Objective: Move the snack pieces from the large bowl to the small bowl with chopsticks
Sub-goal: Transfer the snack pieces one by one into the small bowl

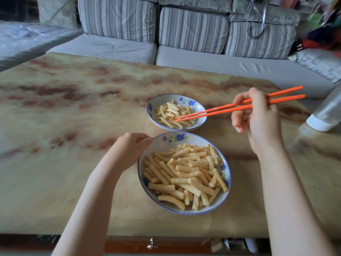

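**Chopstick tips down in the small bowl**

The right hand (258, 115) has its grip clamped on the orange chopsticks (221, 109). Their tips, almost together, touch the snack pieces (171, 113) in the small bowl (150, 108), left of the grip. I cannot tell whether they pinch one. Nearer, the left hand (132, 143) curls its grip on the rim of the heaped large bowl (166, 138). A silver bottle (326, 115) stands to the right on the worktop (73, 108).

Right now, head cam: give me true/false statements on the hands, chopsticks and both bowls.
1. The right hand holds the orange chopsticks. True.
2. The left hand holds the rim of the large bowl. True.
3. The chopstick tips are in the large bowl. False: they are in the small bowl, among its snack pieces.
4. The small bowl is empty. False: it holds snack pieces.
5. The large bowl sits nearer the person than the small bowl. True.
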